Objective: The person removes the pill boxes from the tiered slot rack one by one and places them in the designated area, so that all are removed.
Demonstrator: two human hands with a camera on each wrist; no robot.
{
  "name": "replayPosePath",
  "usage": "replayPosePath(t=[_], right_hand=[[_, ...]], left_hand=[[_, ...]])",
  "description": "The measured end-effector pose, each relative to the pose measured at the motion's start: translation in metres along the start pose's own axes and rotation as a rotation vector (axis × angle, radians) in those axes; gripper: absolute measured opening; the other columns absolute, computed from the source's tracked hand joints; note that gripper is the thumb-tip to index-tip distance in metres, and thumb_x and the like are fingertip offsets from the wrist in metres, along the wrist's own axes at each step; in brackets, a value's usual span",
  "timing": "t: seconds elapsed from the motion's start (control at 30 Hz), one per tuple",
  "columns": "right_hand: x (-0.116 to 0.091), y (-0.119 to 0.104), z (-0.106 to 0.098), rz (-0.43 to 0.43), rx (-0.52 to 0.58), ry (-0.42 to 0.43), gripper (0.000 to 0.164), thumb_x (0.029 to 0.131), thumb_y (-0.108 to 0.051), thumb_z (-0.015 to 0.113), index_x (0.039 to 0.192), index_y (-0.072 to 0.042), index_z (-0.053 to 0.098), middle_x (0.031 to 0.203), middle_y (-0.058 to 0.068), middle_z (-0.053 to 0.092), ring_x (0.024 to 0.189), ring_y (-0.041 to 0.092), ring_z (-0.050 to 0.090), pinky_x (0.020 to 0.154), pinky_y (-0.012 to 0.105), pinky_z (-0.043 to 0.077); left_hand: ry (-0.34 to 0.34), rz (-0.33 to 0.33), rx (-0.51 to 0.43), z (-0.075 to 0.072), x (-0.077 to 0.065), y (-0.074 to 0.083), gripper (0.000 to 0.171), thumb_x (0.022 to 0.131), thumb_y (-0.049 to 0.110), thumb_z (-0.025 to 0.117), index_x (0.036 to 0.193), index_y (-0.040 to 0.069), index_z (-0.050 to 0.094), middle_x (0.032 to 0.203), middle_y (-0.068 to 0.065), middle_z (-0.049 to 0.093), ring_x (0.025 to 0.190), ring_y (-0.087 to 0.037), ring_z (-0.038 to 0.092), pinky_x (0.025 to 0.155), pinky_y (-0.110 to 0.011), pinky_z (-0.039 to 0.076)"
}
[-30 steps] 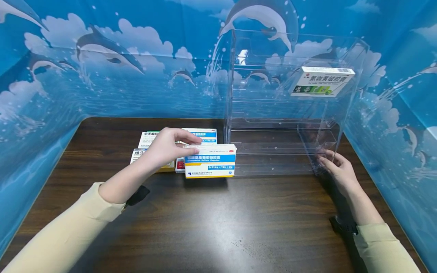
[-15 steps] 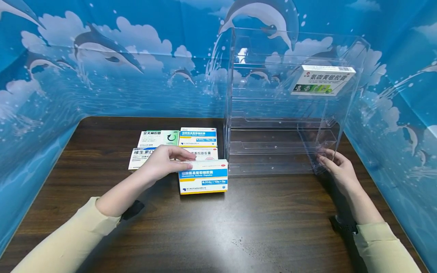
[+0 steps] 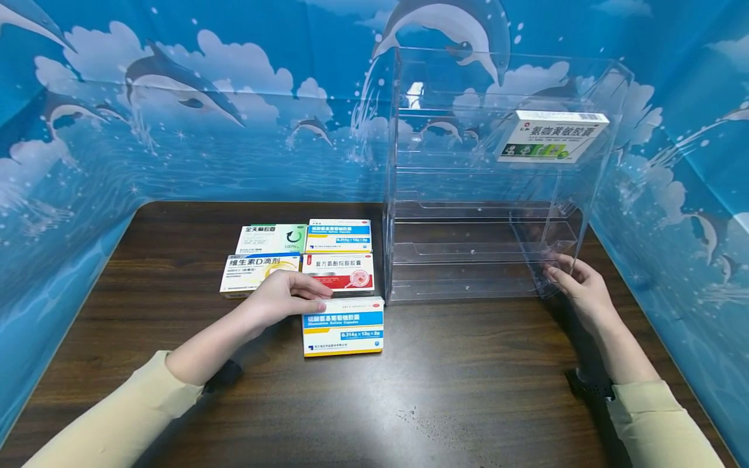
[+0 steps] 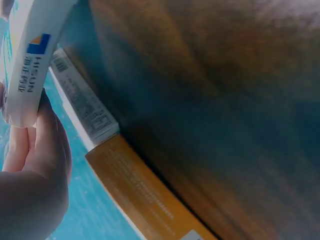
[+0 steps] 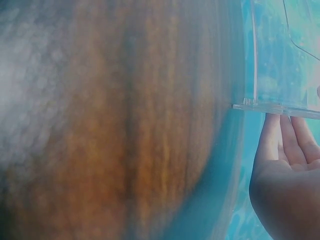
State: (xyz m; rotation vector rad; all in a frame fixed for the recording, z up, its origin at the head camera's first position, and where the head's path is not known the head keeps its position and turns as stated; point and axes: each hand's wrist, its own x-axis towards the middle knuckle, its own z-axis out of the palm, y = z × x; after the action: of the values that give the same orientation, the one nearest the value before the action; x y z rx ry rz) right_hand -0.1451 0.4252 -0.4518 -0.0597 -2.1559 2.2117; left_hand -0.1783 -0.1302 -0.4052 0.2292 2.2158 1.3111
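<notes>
In the head view, my left hand [image 3: 283,300] pinches the top left of a blue-and-white glucosamine medicine box [image 3: 344,331]. The box leans in front of the other boxes, its lower edge near the tabletop. In the left wrist view, fingers hold the end of this box [image 4: 27,75]. On the right, my right hand [image 3: 582,292] grips the lower right side of a clear acrylic display rack [image 3: 468,253]. The right wrist view has the fingers [image 5: 292,140] against the rack's side panel. A white-and-green medicine box [image 3: 552,138] sits on an upper tier, at the right.
Left of the rack lie a green-white box [image 3: 271,239], another blue-white box [image 3: 338,236], a red-white box [image 3: 338,272] and a vitamin D box [image 3: 248,273]. A blue dolphin-print cloth [image 3: 234,143] surrounds the dark wooden table [image 3: 439,390].
My left hand has brought the glucosamine box toward the table's front and slightly left, uncovering the red-white box and the other boxes behind. The right hand stays at the rack's side.
</notes>
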Motion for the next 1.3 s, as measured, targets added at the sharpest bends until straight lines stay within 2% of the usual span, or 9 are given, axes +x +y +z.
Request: replayPosePath(t=[0.2, 0.33, 0.47, 0.7, 0.87, 1.0, 1.17, 1.3], right_hand=[[-0.001, 0.000, -0.001, 0.016, -0.019, 0.005, 0.026, 0.108, -0.002, 0.058, 0.118, -0.026, 0.065, 0.108, -0.019, 0.076, 0.102, -0.010, 0.072, 0.088, 0.005, 0.055], [-0.001, 0.001, -0.001, 0.014, -0.024, 0.005, 0.027, 0.108, -0.002, 0.058, 0.117, -0.026, 0.065, 0.108, -0.019, 0.076, 0.102, -0.010, 0.072, 0.088, 0.005, 0.055], [-0.002, 0.001, -0.001, 0.012, -0.019, 0.006, 0.027, 0.108, -0.002, 0.057, 0.118, -0.026, 0.066, 0.108, -0.019, 0.076, 0.102, -0.009, 0.072, 0.088, 0.005, 0.055], [-0.001, 0.002, -0.002, 0.005, -0.004, -0.001, 0.030, 0.108, 0.000, 0.057, 0.117, -0.026, 0.068, 0.109, -0.018, 0.078, 0.103, -0.008, 0.073, 0.088, 0.006, 0.056], [0.000, 0.003, -0.002, -0.002, 0.018, -0.005, 0.030, 0.108, 0.001, 0.056, 0.118, -0.024, 0.068, 0.109, -0.016, 0.079, 0.103, -0.006, 0.074, 0.088, 0.007, 0.057], [0.001, 0.003, -0.002, -0.008, 0.024, -0.005, 0.030, 0.108, 0.002, 0.056, 0.118, -0.022, 0.069, 0.109, -0.014, 0.079, 0.103, -0.006, 0.074, 0.089, 0.008, 0.057], [0.000, 0.002, -0.001, -0.003, 0.027, 0.001, 0.028, 0.107, 0.001, 0.057, 0.118, -0.022, 0.068, 0.110, -0.015, 0.078, 0.103, -0.006, 0.074, 0.088, 0.008, 0.057], [0.000, 0.001, 0.000, -0.001, 0.021, 0.001, 0.025, 0.108, 0.000, 0.058, 0.119, -0.021, 0.066, 0.111, -0.016, 0.078, 0.103, -0.006, 0.073, 0.088, 0.008, 0.057]], left_hand=[[0.004, 0.001, 0.046, 0.005, 0.000, -0.008, 0.031, 0.095, 0.016, 0.082, 0.122, 0.003, 0.079, 0.116, -0.011, 0.082, 0.097, -0.014, 0.075, 0.084, -0.024, 0.058], [0.025, 0.058, 0.120, 0.007, 0.001, -0.014, 0.024, 0.094, 0.012, 0.081, 0.116, 0.001, 0.081, 0.110, -0.012, 0.083, 0.092, -0.014, 0.076, 0.079, -0.022, 0.059], [0.058, 0.140, 0.238, 0.010, 0.002, -0.018, 0.019, 0.095, 0.010, 0.080, 0.112, 0.002, 0.082, 0.105, -0.011, 0.083, 0.086, -0.013, 0.074, 0.076, -0.022, 0.059], [0.107, 0.186, 0.360, 0.015, 0.003, -0.020, 0.017, 0.094, 0.011, 0.081, 0.111, 0.007, 0.083, 0.103, -0.007, 0.082, 0.086, -0.012, 0.072, 0.079, -0.025, 0.059], [0.129, 0.198, 0.372, 0.016, 0.001, -0.020, 0.020, 0.093, 0.010, 0.082, 0.113, 0.007, 0.082, 0.106, -0.008, 0.082, 0.086, -0.013, 0.072, 0.081, -0.029, 0.063], [0.168, 0.222, 0.352, 0.016, -0.006, -0.020, 0.023, 0.093, 0.008, 0.082, 0.115, 0.007, 0.082, 0.109, -0.008, 0.083, 0.091, -0.016, 0.075, 0.087, -0.037, 0.065], [0.226, 0.320, 0.337, 0.017, -0.019, -0.024, 0.027, 0.090, 0.008, 0.085, 0.117, 0.009, 0.081, 0.111, -0.004, 0.083, 0.102, -0.019, 0.077, 0.093, -0.042, 0.064], [0.224, 0.418, 0.341, 0.020, -0.028, -0.030, 0.034, 0.086, 0.007, 0.088, 0.120, 0.010, 0.081, 0.116, -0.001, 0.082, 0.109, -0.022, 0.076, 0.096, -0.037, 0.063]])
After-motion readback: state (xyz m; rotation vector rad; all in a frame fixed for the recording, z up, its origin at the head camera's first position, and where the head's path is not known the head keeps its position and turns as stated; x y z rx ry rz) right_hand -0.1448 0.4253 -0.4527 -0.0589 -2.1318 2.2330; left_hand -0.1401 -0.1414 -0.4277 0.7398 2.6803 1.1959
